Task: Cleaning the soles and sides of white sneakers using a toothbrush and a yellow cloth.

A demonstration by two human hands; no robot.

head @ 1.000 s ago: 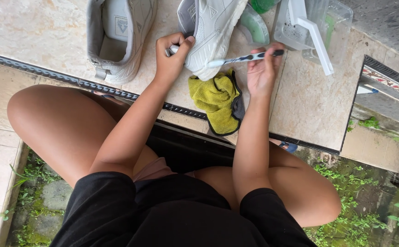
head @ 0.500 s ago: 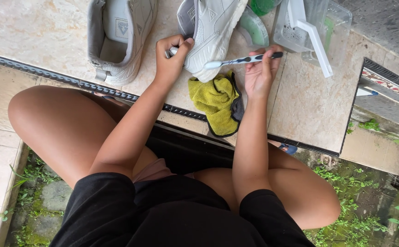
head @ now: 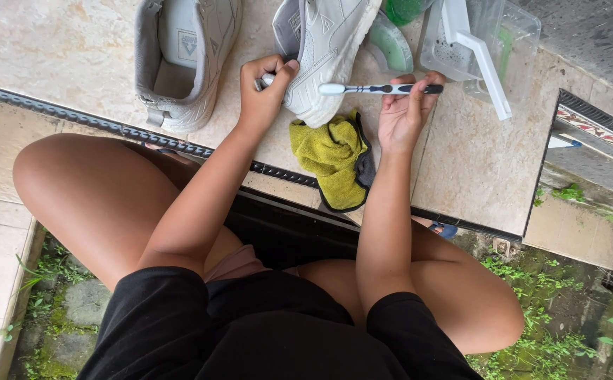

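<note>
Gripping the heel end of a white lace-up trainer [head: 324, 42], the left hand [head: 264, 95] is closing its fingers around the sole edge and tilting the shoe up off the beige stone-tiled ledge [head: 475, 176]. The right hand [head: 403, 112] is pinching a white-and-black toothbrush [head: 380, 89] by the dark handle, with the bristle head lying against the trainer's heel. Judged progress: scrubbing is under way on this shoe; no foam or wet patches are readable, so how much is cleaned cannot be told. A second grey-white trainer [head: 183, 60] is standing apart, untouched. A crumpled yellow-green cloth [head: 331, 158] is lying just beneath the hands, and a clear plastic tub [head: 493, 42] is sitting near the right hand.
</note>
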